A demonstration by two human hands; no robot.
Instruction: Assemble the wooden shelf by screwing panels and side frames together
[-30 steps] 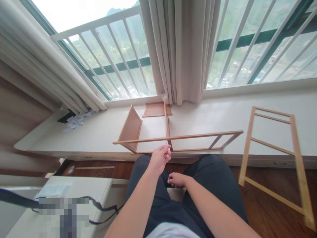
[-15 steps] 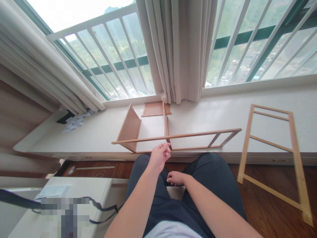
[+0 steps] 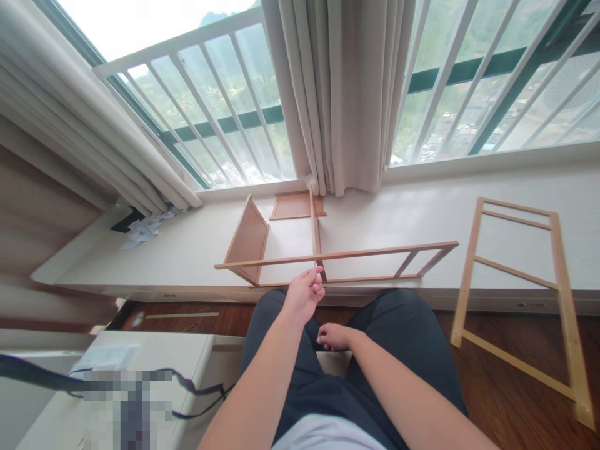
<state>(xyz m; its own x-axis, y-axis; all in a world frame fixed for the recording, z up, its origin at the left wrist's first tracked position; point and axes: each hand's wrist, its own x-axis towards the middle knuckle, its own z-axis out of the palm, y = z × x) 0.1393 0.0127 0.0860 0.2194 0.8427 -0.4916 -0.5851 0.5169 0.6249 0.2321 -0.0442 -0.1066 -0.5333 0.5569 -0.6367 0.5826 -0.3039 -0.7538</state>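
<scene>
My left hand (image 3: 304,295) is raised in front of the wooden frame (image 3: 365,254), thumb and fingers pinched together by the joint where an upright board (image 3: 314,225) meets the long front rail. Something small may be between the fingertips, but I cannot make it out. My right hand (image 3: 334,336) lies low between my thighs with curled fingers; whatever it holds, if anything, is hidden. The frame rests on a white window ledge, with a square wooden panel (image 3: 248,240) standing at its left end. Behind it a smaller wooden panel (image 3: 293,205) lies flat.
At the right, a separate ladder-like wooden frame (image 3: 515,273) leans from the floor against the ledge (image 3: 398,212). Crumpled white papers (image 3: 140,232) lie at the ledge's left end. A white cabinet (image 3: 187,350) with a black strap (image 3: 197,392) stands at lower left. Curtains (image 3: 349,94) hang behind.
The view has shifted very slightly. My left hand has barely moved, still pinched near the joint, and my right hand stays in place.
</scene>
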